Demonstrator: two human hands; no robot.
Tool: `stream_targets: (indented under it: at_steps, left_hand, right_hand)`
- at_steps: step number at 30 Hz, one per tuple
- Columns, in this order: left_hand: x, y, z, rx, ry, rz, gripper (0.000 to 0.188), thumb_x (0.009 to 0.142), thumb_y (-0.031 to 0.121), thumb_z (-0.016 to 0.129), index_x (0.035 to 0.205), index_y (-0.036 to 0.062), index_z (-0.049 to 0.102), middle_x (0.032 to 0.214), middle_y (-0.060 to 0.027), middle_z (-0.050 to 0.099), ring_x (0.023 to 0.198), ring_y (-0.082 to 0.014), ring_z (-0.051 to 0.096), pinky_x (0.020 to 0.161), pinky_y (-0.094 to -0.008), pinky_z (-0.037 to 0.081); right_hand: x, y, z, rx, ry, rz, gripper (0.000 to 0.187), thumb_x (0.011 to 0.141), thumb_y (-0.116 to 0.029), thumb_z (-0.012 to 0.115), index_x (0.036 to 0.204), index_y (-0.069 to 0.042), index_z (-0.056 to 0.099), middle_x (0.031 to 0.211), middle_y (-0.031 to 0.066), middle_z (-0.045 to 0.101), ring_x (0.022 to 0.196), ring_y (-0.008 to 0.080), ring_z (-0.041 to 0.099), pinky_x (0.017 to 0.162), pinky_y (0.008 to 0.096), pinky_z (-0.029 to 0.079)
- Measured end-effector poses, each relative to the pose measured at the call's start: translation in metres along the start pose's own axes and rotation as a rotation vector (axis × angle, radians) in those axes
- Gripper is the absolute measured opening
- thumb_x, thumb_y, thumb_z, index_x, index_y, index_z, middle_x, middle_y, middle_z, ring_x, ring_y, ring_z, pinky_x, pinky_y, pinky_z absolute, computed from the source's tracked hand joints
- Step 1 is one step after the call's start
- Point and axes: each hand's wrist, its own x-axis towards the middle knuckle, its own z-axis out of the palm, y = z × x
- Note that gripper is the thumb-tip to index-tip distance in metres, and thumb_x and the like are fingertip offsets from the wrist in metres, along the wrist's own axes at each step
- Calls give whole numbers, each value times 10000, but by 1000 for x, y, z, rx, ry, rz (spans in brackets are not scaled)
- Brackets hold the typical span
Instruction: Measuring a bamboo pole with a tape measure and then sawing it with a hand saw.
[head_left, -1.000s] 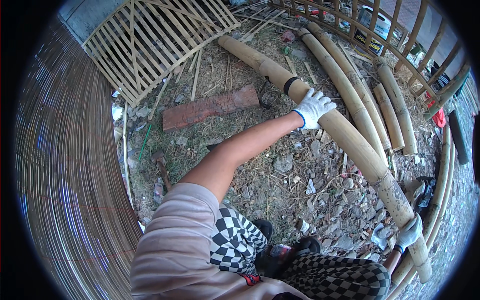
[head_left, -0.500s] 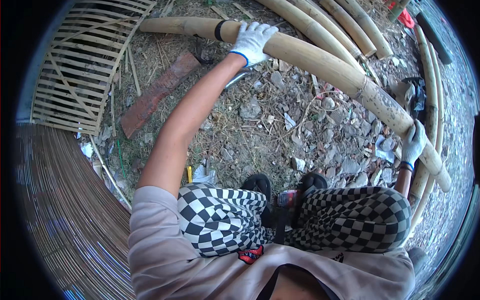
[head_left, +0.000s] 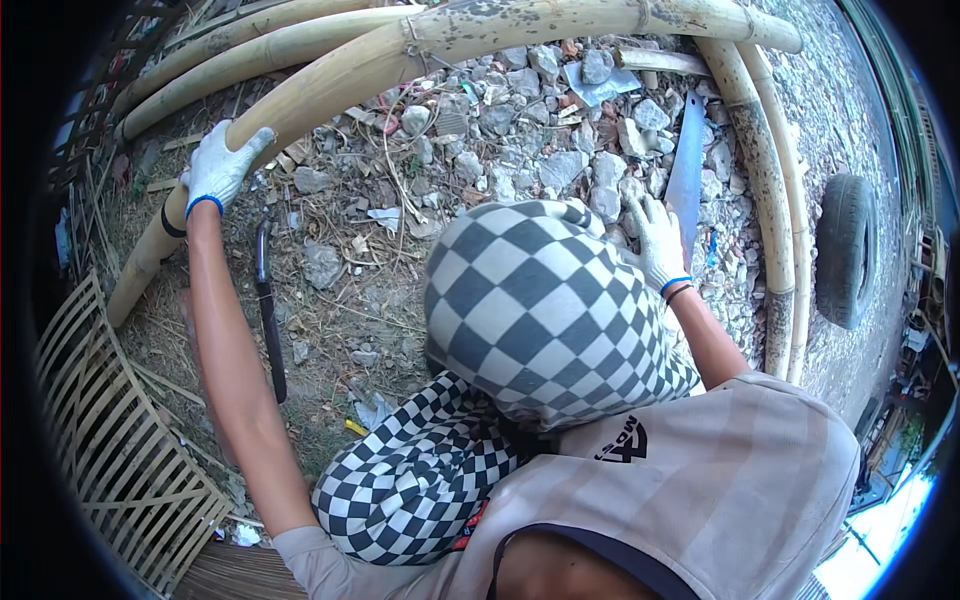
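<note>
Bamboo pole [head_left: 335, 83] arcs along the far side of the rubble [head_left: 560, 170], its right end crossing above two other poles [head_left: 762, 190], which may prop it off the ground. The gloved left hand [head_left: 220, 168] is wrapped over it near a black band [head_left: 172, 224], thumb and fingers astride, probably to keep it from rolling. Clear of the pole, the gloved right hand [head_left: 655, 238] spreads its fingers beside a saw blade [head_left: 687, 165]; whether it touches the blade, I cannot tell.
</note>
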Motion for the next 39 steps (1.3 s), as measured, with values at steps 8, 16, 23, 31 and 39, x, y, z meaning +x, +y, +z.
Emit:
stream_targets:
  at_steps: [8, 16, 23, 31, 39]
  left_hand:
    - [17, -7, 23, -46, 168, 153, 731, 868, 722, 639, 1304, 135, 632, 1309, -181, 669, 1266, -421, 588, 1036, -686, 341]
    - [-18, 15, 1, -25, 315, 168, 759, 842, 711, 676, 1198, 40, 674, 1142, -245, 711, 1106, -444, 658, 987, -495, 478]
    - [-20, 6, 6, 45, 217, 14, 963, 792, 799, 646, 1505, 171, 490, 1491, -129, 536, 1427, -354, 428, 1168, -677, 224]
    - [-44, 4, 0, -47, 247, 56, 861, 725, 731, 764, 1258, 66, 644, 1262, -178, 647, 1239, -368, 582, 1096, -560, 376]
    - [-52, -5, 15, -351, 261, 207, 588, 701, 415, 891, 1018, 6, 612, 1002, -217, 632, 970, -389, 624, 888, -479, 490]
  right_hand:
    - [-62, 32, 2, 15, 191, 168, 684, 766, -265, 797, 1377, -64, 565, 1501, 218, 483, 1408, 421, 421, 1167, 527, 328]
    - [21, -25, -41, 151, 422, -59, 620, 792, -184, 810, 1360, -70, 587, 1446, 196, 554, 1342, 396, 519, 1126, 482, 415]
    - [220, -212, -182, 178, 654, -853, 576, 828, -235, 800, 1339, -64, 597, 1367, 175, 610, 1268, 392, 575, 1069, 492, 458]
    - [320, -351, -164, -20, 112, -1181, 683, 874, -460, 735, 1372, -31, 551, 1261, 231, 637, 1165, 401, 633, 982, 481, 528]
    - [275, -372, -112, 47, 32, -1213, 778, 759, -468, 817, 1303, -2, 514, 1034, 236, 675, 902, 409, 710, 744, 506, 567]
